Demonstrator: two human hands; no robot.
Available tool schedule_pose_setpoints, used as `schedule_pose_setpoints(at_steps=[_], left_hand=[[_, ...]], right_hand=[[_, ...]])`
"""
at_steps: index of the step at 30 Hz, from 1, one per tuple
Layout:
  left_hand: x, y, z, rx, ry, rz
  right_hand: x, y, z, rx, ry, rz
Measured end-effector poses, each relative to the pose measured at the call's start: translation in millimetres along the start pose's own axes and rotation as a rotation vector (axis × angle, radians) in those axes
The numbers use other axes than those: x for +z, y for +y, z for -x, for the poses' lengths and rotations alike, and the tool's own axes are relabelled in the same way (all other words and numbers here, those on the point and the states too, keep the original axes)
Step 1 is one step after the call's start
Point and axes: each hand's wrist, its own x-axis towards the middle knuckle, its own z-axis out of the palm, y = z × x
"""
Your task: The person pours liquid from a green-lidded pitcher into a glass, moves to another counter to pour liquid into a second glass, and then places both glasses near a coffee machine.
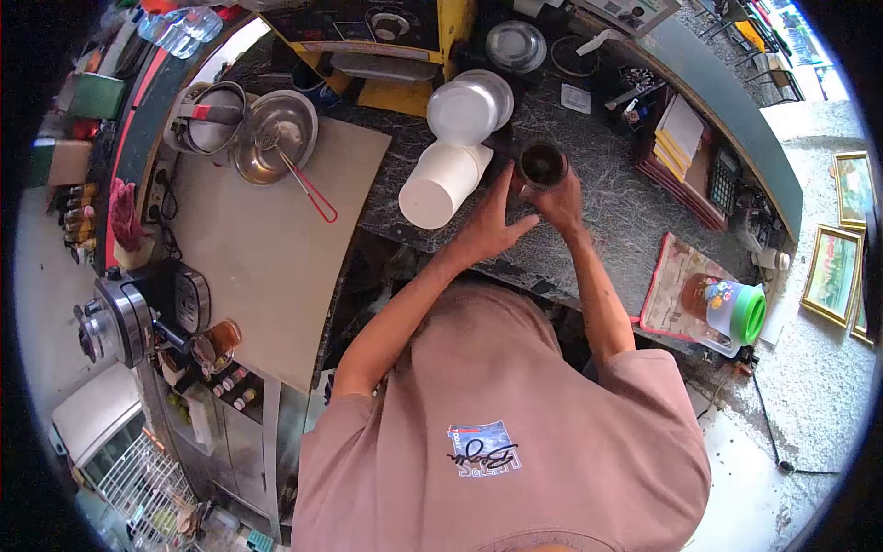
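My right hand (559,202) is wrapped around a dark, round-mouthed cup (543,164) above the black counter; its inside looks dark brown. My left hand (492,224) reaches in from the other side, thumb and fingers spread apart, with its fingertips close to the cup's left side. Just left of that hand lies a white cylinder (429,200) that looks like paper cups on their side. Beyond it, a pale round lid or plate (463,110) overlaps another round dish.
A steel bowl (299,124) with a red-handled strainer (313,193) stands on the beige board (267,267) at left. Folders (676,147) and a calculator (725,177) are on the right, above a green-lidded jug (736,311) on a cloth. A yellow-framed machine (368,46) stands at the back.
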Motion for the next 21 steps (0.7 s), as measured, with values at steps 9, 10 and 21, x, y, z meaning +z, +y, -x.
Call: schedule_pose_setpoints(at_steps=[9,10,21], left_hand=[[-25.8,4.1,73.9,-0.098,-0.064,-0.001],[-31.2,4.5,84.9,-0.107,-0.067,0.048],[-108.6,7.8,220.8,-0.211,0.129,0.031]], right_hand=[[20.1,-31.7,78.9,-0.059,-0.083,0.007],[26.9,-40.8,87.1,-0.013,-0.094,-0.044],[120.0,-125.7,132.3,-0.267,-0.323,0.000]])
